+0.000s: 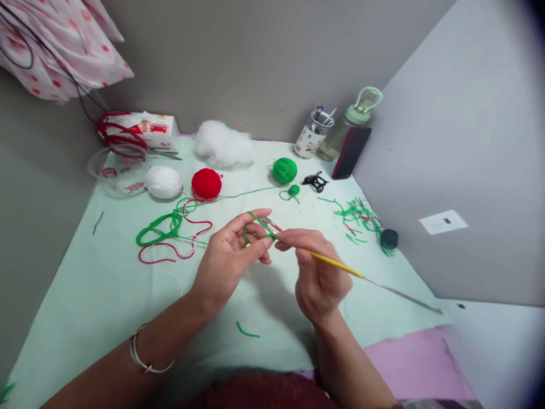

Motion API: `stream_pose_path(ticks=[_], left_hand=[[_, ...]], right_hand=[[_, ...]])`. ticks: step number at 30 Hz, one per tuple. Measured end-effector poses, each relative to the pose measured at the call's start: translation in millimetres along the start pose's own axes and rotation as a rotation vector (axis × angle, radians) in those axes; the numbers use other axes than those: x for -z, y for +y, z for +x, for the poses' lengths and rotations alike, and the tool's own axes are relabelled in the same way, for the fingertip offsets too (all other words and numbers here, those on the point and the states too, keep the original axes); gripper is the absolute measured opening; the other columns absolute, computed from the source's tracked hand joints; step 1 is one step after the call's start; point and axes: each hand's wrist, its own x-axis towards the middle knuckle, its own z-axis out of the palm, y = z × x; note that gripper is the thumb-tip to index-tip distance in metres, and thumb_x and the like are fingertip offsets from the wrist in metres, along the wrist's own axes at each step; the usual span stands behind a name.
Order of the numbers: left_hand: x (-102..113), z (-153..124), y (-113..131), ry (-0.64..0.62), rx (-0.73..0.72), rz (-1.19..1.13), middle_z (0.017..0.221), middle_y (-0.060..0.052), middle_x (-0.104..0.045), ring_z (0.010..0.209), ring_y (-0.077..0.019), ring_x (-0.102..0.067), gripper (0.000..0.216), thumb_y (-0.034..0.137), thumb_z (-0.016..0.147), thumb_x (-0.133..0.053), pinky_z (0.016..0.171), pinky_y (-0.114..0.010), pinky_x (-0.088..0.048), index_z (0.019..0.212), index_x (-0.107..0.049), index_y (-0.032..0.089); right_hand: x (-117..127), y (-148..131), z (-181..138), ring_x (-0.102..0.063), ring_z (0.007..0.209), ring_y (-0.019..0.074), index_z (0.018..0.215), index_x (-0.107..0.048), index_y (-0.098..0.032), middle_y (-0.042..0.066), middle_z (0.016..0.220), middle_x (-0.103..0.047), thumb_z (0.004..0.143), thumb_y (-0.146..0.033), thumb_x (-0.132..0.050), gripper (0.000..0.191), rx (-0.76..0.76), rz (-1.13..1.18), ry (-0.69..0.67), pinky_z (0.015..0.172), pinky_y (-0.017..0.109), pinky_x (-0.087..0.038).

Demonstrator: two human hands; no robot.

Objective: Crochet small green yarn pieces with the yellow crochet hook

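My left hand (225, 250) is curled, with a strand of green yarn (261, 222) running over its forefinger and pinched between thumb and fingers. A small green piece at the fingertips is mostly hidden. My right hand (321, 272) grips a crochet hook (338, 263) with a yellow handle, its far metal end pointing down to the right. The hook's working end meets the yarn at my left fingertips. Just behind the fingertips shows a slim orange and silver object (271, 224), partly covered. A loose green skein (157, 230) lies left of my hands.
Along the back are a white yarn ball (164, 182), a red yarn ball (206, 184), white stuffing (223, 143) and a green yarn ball (285, 170). To the right are a black hair clip (315, 182), yarn scraps (357, 216), a phone (351, 153) and a bottle (343, 133).
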Motion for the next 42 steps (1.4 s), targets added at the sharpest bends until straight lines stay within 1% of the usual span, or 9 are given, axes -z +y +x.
stream_pose_path(ticks=[3,6,10,12,15,20,24,30,42], left_hand=[[-1,-3,0,-0.012,0.052,-0.054,0.075,0.006,-0.065,0.061,-0.0066,-0.062,0.048,0.020,0.084,-0.087,0.062,-0.018,-0.052,0.129,-0.071,0.019],[2,-1,2,-0.067,0.230,-0.199,0.058,0.010,-0.051,0.045,-0.0033,-0.041,0.053,0.026,0.085,-0.086,0.045,-0.015,-0.035,0.134,-0.070,0.015],[8,5,9,-0.095,0.275,-0.310,0.054,0.012,-0.038,0.045,-0.0013,-0.023,0.043,0.021,0.084,-0.085,0.041,-0.014,-0.021,0.124,-0.076,0.010],[9,5,11,-0.102,0.238,-0.287,0.054,0.011,-0.041,0.044,-0.0014,-0.025,0.040,0.020,0.085,-0.084,0.041,-0.015,-0.022,0.123,-0.077,0.013],[5,3,9,-0.124,0.207,-0.212,0.061,0.008,-0.054,0.041,-0.0013,-0.033,0.040,0.023,0.085,-0.085,0.041,-0.017,-0.026,0.124,-0.077,0.018],[-2,0,1,-0.050,0.154,-0.162,0.079,0.004,-0.066,0.046,-0.0022,-0.046,0.045,0.025,0.081,-0.089,0.044,-0.018,-0.035,0.123,-0.076,0.019],[2,4,1,-0.085,0.263,-0.265,0.061,0.008,-0.051,0.045,-0.0020,-0.036,0.039,0.025,0.084,-0.086,0.042,-0.016,-0.029,0.121,-0.079,0.015],[8,6,4,-0.085,0.226,-0.298,0.066,0.006,-0.051,0.050,-0.0022,-0.035,0.028,0.019,0.083,-0.084,0.045,-0.015,-0.031,0.111,-0.083,0.017],[5,2,8,-0.119,0.205,-0.150,0.055,0.007,-0.054,0.049,-0.0078,-0.048,0.029,0.027,0.085,-0.084,0.052,-0.022,-0.040,0.113,-0.082,0.020]], right_hand=[[-1,3,-8,-0.076,0.093,0.0209,0.121,-0.076,-0.028,0.006,0.104,-0.078,0.100,-0.009,-0.064,0.030,0.110,-0.251,-0.049,0.076,0.036,-0.065],[0,3,-10,-0.077,0.096,0.0209,0.124,-0.078,-0.030,0.007,0.110,-0.078,0.096,-0.007,-0.069,0.037,0.169,-0.317,-0.021,0.077,0.035,-0.065],[2,1,3,-0.072,0.073,0.0156,0.111,-0.079,-0.027,0.003,0.091,-0.076,0.104,-0.016,-0.059,0.024,-0.159,0.111,0.113,0.066,0.032,-0.063],[2,2,9,-0.068,0.064,0.0135,0.102,-0.079,-0.025,0.002,0.084,-0.073,0.106,-0.024,-0.059,0.021,-0.332,0.321,0.157,0.058,0.029,-0.059],[-2,2,11,-0.067,0.066,0.0140,0.100,-0.080,-0.024,0.003,0.089,-0.076,0.104,-0.029,-0.064,0.017,-0.385,0.396,0.114,0.059,0.030,-0.059],[-5,2,0,-0.074,0.079,0.0181,0.112,-0.081,-0.030,0.005,0.099,-0.080,0.101,-0.017,-0.065,0.023,-0.166,0.064,0.071,0.069,0.035,-0.063],[0,5,-3,-0.076,0.094,0.0212,0.119,-0.081,-0.032,0.006,0.109,-0.080,0.096,-0.011,-0.072,0.032,0.004,-0.107,0.008,0.079,0.038,-0.066],[4,5,9,-0.068,0.066,0.0143,0.099,-0.080,-0.024,0.003,0.091,-0.078,0.103,-0.029,-0.064,0.018,-0.399,0.329,0.113,0.063,0.032,-0.060],[2,9,10,-0.072,0.067,0.0145,0.099,-0.074,-0.022,0.003,0.087,-0.080,0.105,-0.035,-0.063,0.018,-0.509,0.578,0.089,0.062,0.029,-0.061]])
